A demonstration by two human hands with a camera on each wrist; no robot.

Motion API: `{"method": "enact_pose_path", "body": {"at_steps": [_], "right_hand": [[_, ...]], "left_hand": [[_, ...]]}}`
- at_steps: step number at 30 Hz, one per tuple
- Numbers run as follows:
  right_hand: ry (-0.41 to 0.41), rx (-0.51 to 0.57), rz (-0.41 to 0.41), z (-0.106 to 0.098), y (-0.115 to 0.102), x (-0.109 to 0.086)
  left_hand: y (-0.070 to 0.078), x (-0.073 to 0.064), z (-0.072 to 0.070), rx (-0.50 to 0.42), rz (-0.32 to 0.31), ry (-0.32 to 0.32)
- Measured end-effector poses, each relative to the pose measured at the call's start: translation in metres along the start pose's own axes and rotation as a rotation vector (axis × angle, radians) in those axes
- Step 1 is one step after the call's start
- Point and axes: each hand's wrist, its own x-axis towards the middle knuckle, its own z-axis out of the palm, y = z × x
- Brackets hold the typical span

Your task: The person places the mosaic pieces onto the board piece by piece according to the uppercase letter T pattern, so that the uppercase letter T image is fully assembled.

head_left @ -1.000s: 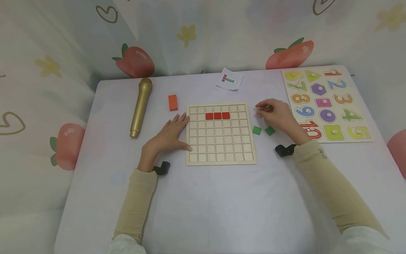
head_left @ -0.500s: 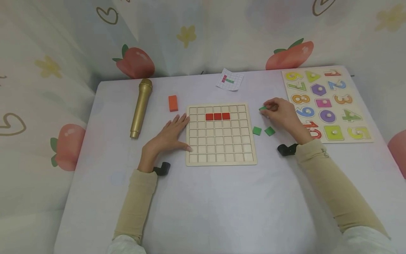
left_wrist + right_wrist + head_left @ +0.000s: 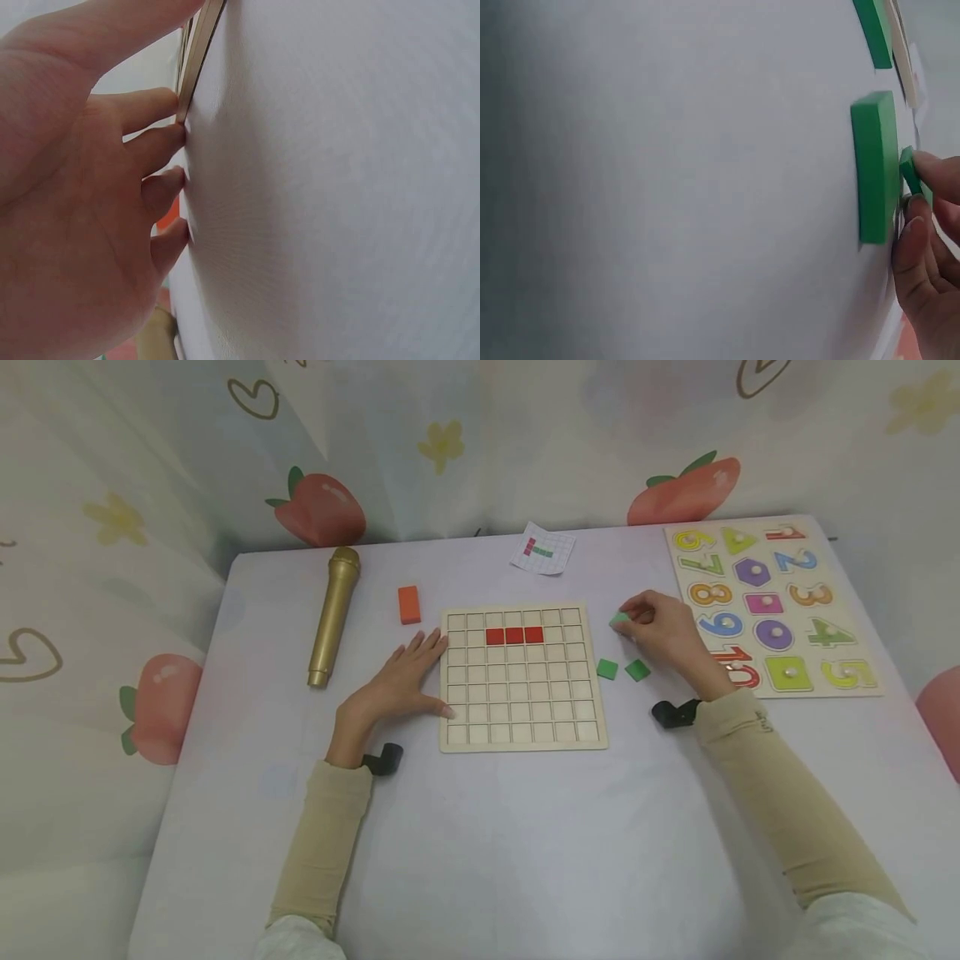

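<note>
A pale wooden grid board [image 3: 517, 693] lies mid-table with three red square tiles [image 3: 514, 636] in a row in its second row from the far edge. My left hand [image 3: 397, 683] is spread at the board's left edge, thumb and fingertips touching it; the left wrist view shows the straight fingers [image 3: 154, 150] against the table and the board's side. Right of the board, my right hand [image 3: 660, 627] pinches a green square tile [image 3: 620, 619] between thumb and fingers. Two more green tiles lie just in front of it, one [image 3: 607, 669] beside the board, the other [image 3: 637, 670] further right.
A gold microphone [image 3: 333, 617] lies at the left, with an orange block [image 3: 408, 604] near it. Behind the board is a paper card [image 3: 543, 550] printed with a coloured grid pattern. A number and shape puzzle board [image 3: 810, 652] occupies the right back.
My right hand has shifted slightly right and now shows a green tile pinched in its fingers. The left hand and the board have stayed in place.
</note>
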Motion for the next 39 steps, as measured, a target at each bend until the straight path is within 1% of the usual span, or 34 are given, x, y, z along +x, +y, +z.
{"method": "enact_pose_path", "body": {"at_steps": [8,18,26,30,33,35,39], "right_hand": [[0.047,0.049,-0.029,0.005,-0.005,-0.008],[0.107,0.19,-0.052,0.012,-0.015,-0.018],[0.085,0.352,-0.093,0.022,-0.028,-0.017],[0.06,0.442,-0.09,0.026,-0.035,-0.017],[0.047,0.495,-0.095,0.031,-0.04,-0.016],[0.038,0.518,-0.103,0.034,-0.043,-0.015],[0.015,0.509,-0.097,0.039,-0.049,-0.014]], "left_hand": [[-0.001,0.0,0.001,-0.003,-0.001,0.005],[-0.001,0.001,0.002,-0.004,-0.002,0.002],[-0.001,0.0,0.001,-0.006,0.001,-0.001],[-0.002,0.0,0.001,-0.008,0.01,-0.006],[-0.001,0.0,-0.001,-0.01,0.006,-0.008],[0.0,0.0,-0.001,-0.01,0.0,-0.004],[-0.001,-0.001,-0.001,-0.013,-0.004,0.001]]}}
